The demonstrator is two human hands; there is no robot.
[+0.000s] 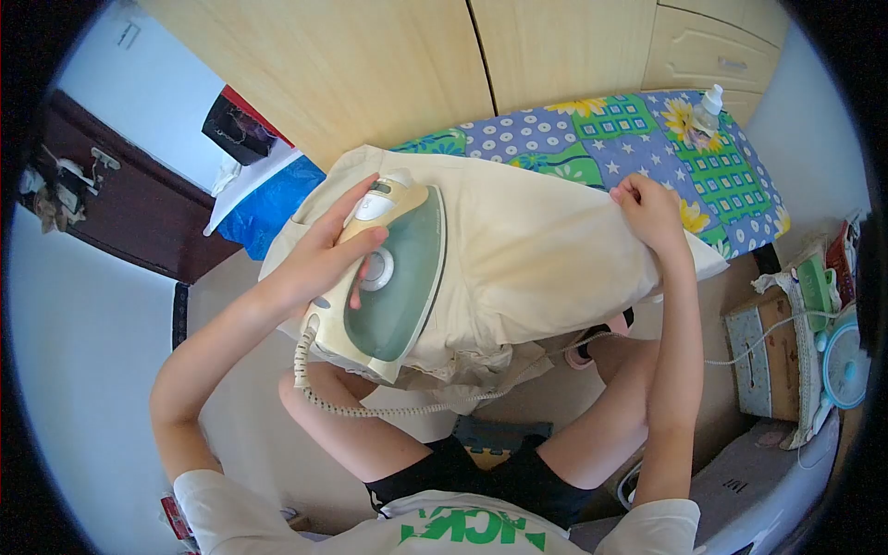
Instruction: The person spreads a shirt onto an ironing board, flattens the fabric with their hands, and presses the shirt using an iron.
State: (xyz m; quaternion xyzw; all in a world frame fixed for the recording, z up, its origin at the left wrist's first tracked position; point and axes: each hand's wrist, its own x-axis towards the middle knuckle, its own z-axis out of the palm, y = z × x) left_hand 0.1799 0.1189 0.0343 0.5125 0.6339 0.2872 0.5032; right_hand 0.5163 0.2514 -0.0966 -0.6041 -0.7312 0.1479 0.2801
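Observation:
My left hand [338, 250] is wrapped round the handle of a cream iron [398, 277] with a grey-green body. The iron is over the left part of a cream cloth garment [546, 240], its pointed end toward the cabinet. A coiled cord [370, 409] runs from the iron's heel across my lap to the right. My right hand [645, 211] pinches the garment's upper edge near its right end. Under the garment lies an ironing board [638, 153] with a blue and green flowered cover. Part of the garment hangs in folds over the near side.
A spray bottle [709, 109] stands at the board's far right end. Behind are wooden cabinets [573, 46]. To the left are a blue plastic bag [268, 208] and a dark door [129, 199]. A box [763, 356] and a light-blue fan [844, 365] are at right.

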